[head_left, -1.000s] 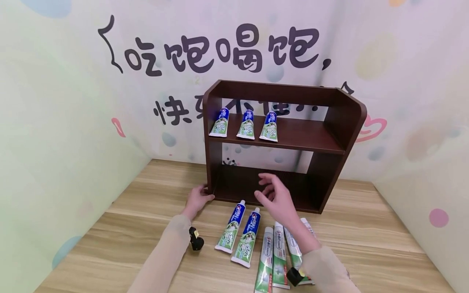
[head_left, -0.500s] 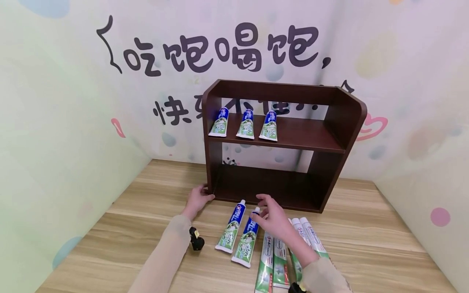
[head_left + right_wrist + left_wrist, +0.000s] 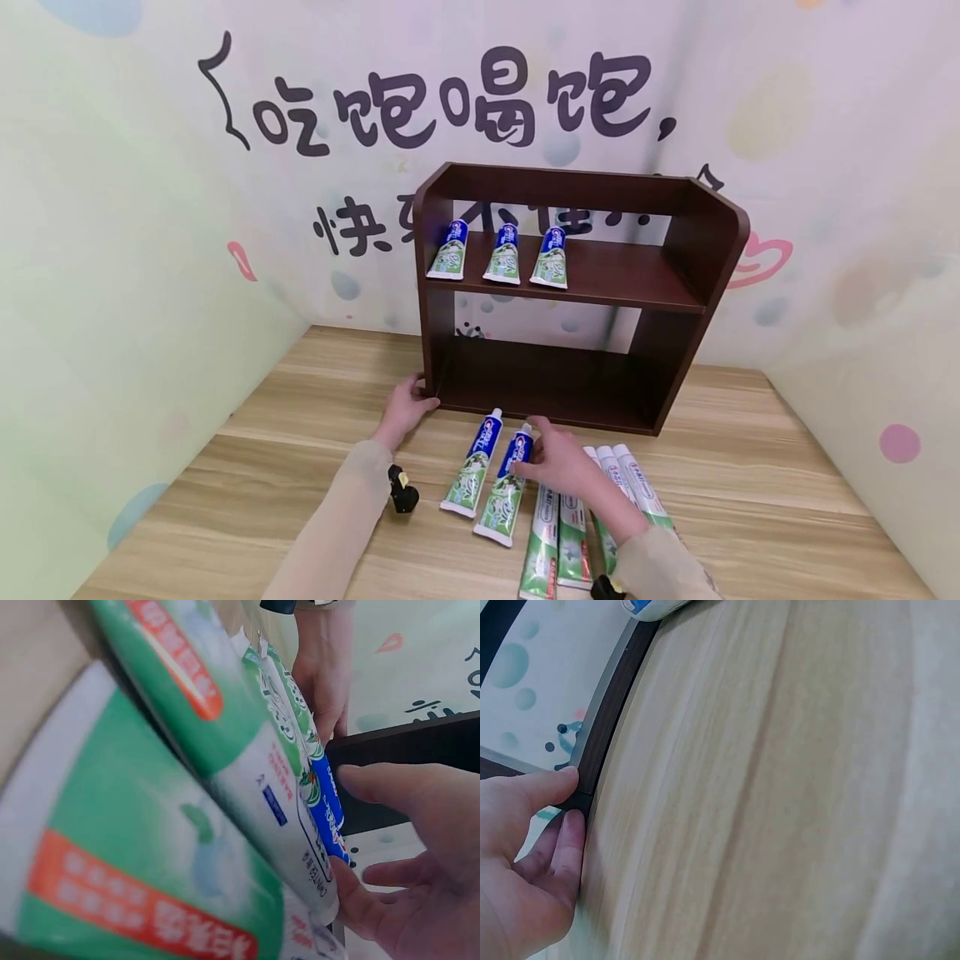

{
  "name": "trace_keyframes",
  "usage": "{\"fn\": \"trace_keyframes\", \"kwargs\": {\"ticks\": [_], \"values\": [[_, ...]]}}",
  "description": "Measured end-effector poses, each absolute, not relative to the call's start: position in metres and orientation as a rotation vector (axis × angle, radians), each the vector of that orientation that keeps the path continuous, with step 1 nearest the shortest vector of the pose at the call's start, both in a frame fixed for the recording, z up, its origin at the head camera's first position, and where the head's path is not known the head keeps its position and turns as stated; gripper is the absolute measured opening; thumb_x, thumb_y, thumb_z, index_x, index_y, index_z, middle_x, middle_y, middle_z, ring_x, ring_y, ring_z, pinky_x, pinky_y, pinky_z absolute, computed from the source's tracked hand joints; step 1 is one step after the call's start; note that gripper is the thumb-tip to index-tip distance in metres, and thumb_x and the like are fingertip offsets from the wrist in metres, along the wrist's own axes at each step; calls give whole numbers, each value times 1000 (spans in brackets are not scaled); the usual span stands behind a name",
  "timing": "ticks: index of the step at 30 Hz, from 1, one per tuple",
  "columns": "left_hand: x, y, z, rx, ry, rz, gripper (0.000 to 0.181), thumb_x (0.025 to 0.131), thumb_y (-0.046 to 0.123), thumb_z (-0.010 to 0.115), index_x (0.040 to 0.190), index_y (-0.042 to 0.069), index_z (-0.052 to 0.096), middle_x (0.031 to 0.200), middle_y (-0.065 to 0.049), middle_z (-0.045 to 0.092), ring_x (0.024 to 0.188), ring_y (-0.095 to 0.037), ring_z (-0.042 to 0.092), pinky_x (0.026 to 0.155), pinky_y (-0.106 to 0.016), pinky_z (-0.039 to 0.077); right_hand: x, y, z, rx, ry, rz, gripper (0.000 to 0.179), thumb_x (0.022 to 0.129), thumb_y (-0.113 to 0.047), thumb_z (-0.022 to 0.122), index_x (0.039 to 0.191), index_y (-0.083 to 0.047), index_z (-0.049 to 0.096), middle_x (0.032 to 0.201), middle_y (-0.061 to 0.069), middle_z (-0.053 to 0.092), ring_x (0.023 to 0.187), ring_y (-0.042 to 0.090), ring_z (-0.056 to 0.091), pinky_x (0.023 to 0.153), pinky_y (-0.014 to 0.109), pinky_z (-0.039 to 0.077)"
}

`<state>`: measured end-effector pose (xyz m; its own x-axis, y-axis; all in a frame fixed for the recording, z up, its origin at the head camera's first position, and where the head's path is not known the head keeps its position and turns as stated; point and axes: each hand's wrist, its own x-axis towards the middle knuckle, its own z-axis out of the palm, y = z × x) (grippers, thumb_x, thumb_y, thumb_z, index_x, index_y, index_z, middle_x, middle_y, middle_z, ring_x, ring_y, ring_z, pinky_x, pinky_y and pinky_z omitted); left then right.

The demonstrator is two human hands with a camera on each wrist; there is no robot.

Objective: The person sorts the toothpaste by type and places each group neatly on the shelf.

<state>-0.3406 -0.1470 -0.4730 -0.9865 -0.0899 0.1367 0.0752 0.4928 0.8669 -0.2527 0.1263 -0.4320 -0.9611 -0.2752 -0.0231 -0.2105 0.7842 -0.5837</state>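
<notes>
My left hand (image 3: 405,412) holds the lower front left corner of a dark brown wooden shelf (image 3: 555,421), thumb inside and fingers outside, as the left wrist view shows. My right hand (image 3: 562,458) is over the upper end of a blue-and-green toothpaste tube (image 3: 501,504), the right one of two lying on the table. Its thumb is by the tube's blue part and a finger is near the cap; thumb and fingers stand apart in the right wrist view. The other blue-and-green toothpaste tube (image 3: 472,475) lies just left of it.
Three blue-and-green tubes (image 3: 503,257) lie spaced along the upper shelf's left part. Several white-and-green toothpaste tubes (image 3: 540,550) lie right of the pair, partly under my right forearm. Behind the shelf is a printed wall (image 3: 360,275); the table (image 3: 247,500) is wood-grained.
My right hand has come down and slightly back from in front of the lower shelf to the right blue-and-green tube. My left hand has stayed on the shelf corner.
</notes>
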Motion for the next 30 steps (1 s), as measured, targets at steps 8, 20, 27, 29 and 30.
{"fn": "trace_keyframes", "kwargs": {"ticks": [8, 20, 27, 29, 30], "values": [[-342, -148, -472, -29, -2584, -1488, 69, 85, -1, 69, 147, 0, 38, 115, -31, 67, 108, -41, 65, 95, -51, 52, -254, 114, -432, -398, 2887, -707, 84, 79, -44, 81, 143, -4, 45, 125, 18, 66, 109, 30, 66, 93, 50, 55], [-339, -156, -472, -55, -2553, -1540, 64, 88, 2, 68, 145, -3, 41, 115, -33, 67, 108, -43, 65, 93, -49, 53, -250, 99, -437, -331, 2896, -763, 94, 76, -45, 83, 148, -4, 39, 143, 30, 49, 126, 43, 54, 100, 57, 50], [-332, -152, -470, -28, -2514, -1569, 56, 89, 4, 68, 140, -8, 48, 115, -33, 67, 104, -41, 67, 88, -44, 56, -253, 97, -437, -297, 2866, -817, 97, 73, -43, 85, 148, -3, 38, 144, 30, 47, 127, 43, 54, 101, 57, 50], [-332, -149, -468, -18, -2501, -1593, 54, 91, 5, 66, 140, -9, 47, 118, -34, 66, 106, -40, 67, 88, -43, 56, -254, 97, -437, -277, 2854, -850, 97, 72, -41, 86, 148, -3, 39, 144, 30, 47, 126, 43, 54, 100, 57, 50], [-331, -148, -468, -2, -2497, -1613, 54, 91, 5, 65, 141, -9, 47, 120, -33, 65, 107, -40, 66, 89, -42, 56, -255, 97, -437, -267, 2850, -867, 96, 72, -41, 87, 147, -4, 40, 143, 29, 47, 125, 42, 55, 100, 57, 50]]}}
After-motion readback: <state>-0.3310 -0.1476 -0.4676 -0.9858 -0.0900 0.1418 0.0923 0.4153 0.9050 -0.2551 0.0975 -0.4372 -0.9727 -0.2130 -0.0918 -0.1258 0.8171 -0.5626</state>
